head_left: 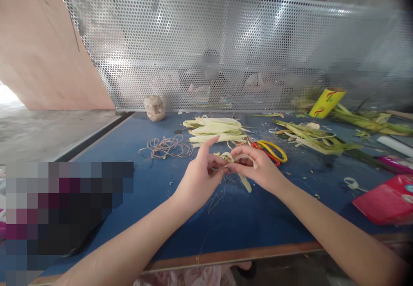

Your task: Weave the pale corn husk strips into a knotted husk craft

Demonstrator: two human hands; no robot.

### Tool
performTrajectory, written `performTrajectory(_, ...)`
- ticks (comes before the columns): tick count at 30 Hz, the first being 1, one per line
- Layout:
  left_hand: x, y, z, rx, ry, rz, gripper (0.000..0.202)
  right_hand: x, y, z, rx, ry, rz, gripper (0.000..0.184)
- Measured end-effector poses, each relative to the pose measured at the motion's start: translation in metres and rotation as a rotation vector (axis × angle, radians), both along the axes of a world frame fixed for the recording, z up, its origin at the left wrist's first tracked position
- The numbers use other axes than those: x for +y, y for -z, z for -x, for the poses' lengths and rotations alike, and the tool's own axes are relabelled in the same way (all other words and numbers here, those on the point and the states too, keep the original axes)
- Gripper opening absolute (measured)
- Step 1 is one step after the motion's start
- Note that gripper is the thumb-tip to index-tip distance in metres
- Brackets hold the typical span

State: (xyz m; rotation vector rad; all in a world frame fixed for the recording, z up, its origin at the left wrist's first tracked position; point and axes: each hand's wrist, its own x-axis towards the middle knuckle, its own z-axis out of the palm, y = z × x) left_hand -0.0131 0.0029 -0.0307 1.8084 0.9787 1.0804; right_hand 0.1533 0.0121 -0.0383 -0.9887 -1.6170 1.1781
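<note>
Both hands meet over the middle of the blue table (155,191). My left hand (201,172) pinches one end of a pale curled leaf strip (247,182), with thin twine hanging below it. My right hand (256,167) is closed round the same strip from the other side. Just beyond the hands lies a pile of pale husk strips (214,131). Scissors with yellow and red handles (272,149) rest right of the hands.
A loose tangle of twine (166,147) and a twine ball (154,107) lie at the left back. Green leaves (309,137), a yellow tube (326,102) and a pink box (385,200) occupy the right. A perforated metal screen (226,49) closes the far edge.
</note>
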Motion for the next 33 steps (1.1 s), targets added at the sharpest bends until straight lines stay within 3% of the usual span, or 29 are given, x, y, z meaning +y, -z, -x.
performTrajectory(11, -0.004, -0.008, -0.003, -0.165, 0.041, 0.164, 0.06, 0.001, -0.007, -0.005, -0.064, 0.039, -0.033, 0.009)
performTrajectory(17, -0.001, -0.008, 0.001, -0.11, -0.114, 0.023, 0.066, -0.002, -0.009, -0.005, -0.046, -0.061, 0.006, 0.01)
performTrajectory(24, 0.001, -0.011, 0.0, -0.325, -0.085, 0.226, 0.084, -0.007, -0.007, 0.0, -0.107, -0.152, -0.011, 0.013)
performTrajectory(33, -0.001, -0.017, 0.0, -0.359, -0.13, 0.139, 0.089, -0.005, -0.006, 0.001, -0.143, -0.179, 0.004, 0.021)
